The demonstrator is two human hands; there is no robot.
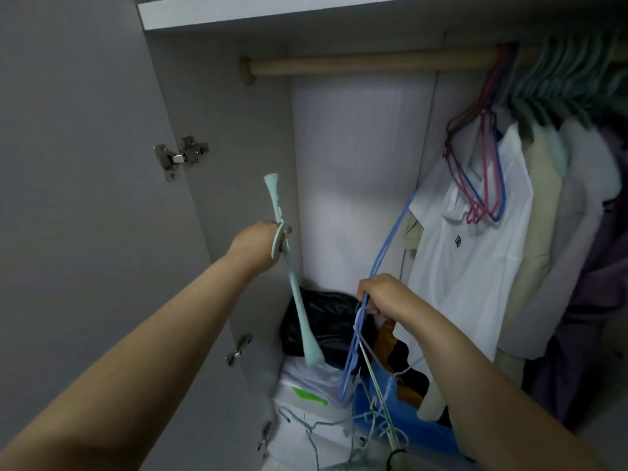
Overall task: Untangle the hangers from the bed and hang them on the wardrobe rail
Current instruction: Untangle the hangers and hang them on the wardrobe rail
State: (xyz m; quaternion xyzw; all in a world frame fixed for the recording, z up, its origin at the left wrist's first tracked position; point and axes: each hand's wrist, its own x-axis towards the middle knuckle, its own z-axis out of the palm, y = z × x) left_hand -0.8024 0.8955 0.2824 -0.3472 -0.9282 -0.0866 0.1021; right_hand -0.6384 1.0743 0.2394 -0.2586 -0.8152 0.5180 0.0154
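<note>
My left hand (260,244) grips a mint-green plastic hanger (299,300) near its hook, held edge-on inside the open wardrobe. My right hand (385,295) grips a bunch of thin hangers: a blue one (390,232) rises up to the right, and white and pale green ones (377,396) dangle tangled below. The wooden wardrobe rail (367,64) runs across the top. Pink, blue and dark hangers (482,171) hang empty on it at the right.
A white polo shirt (475,266) and other garments (577,215) hang at the right. On the wardrobe floor lie a black bag (323,321), white bags (306,385) and a blue tub (418,423). The open door (85,164) stands at the left, a shelf (272,8) above.
</note>
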